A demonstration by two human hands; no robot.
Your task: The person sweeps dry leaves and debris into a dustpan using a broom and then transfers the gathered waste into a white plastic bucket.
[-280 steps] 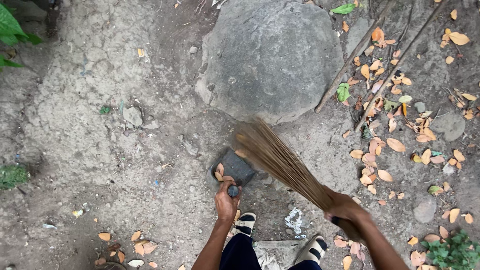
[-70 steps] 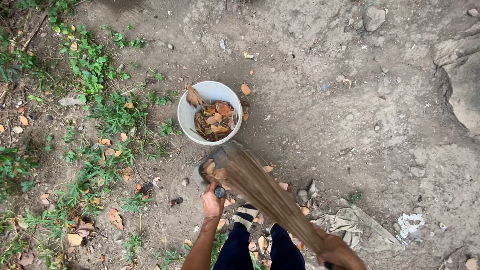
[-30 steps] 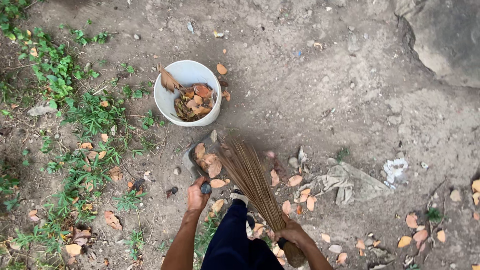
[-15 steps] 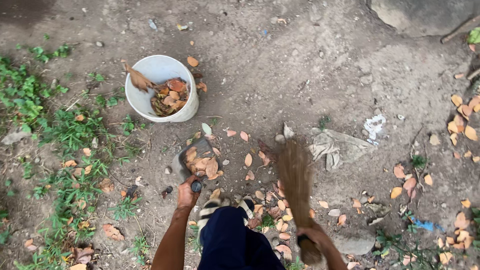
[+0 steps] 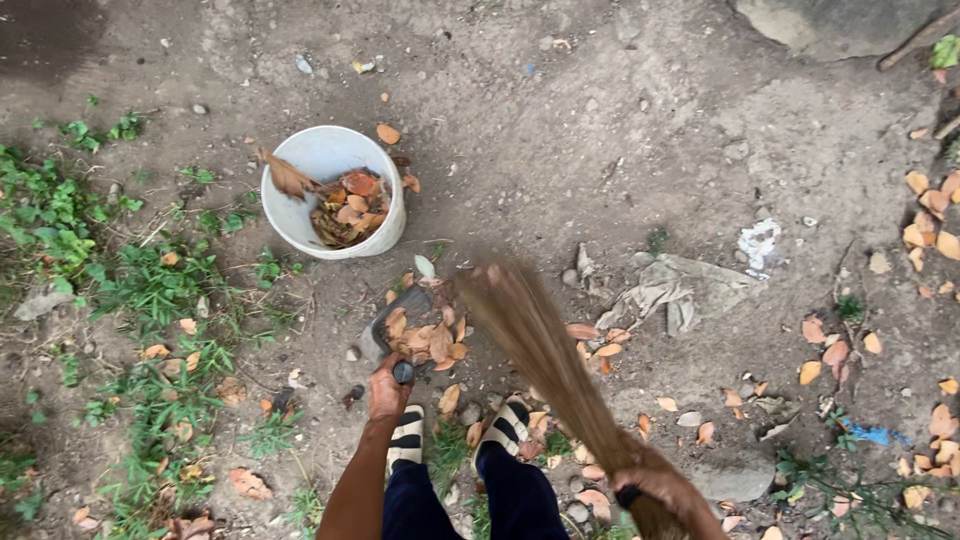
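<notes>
The left hand point(image 5: 386, 391) is clenched around the short dark handle of a dustpan point(image 5: 412, 325), which rests on the bare dirt just ahead of it, loaded with dry brown leaves point(image 5: 432, 340). The right hand point(image 5: 665, 487), low at the frame's bottom edge, grips the bound end of a stick broom point(image 5: 545, 355) whose blurred bristles slant up and leftward, their tips reaching the pan's right side. Two striped sandals point(image 5: 500, 432) stand between the hands. Beyond the pan sits a white bucket point(image 5: 318, 160) partly filled with leaves, and a crumpled rag point(image 5: 680, 290) lies to the right.
</notes>
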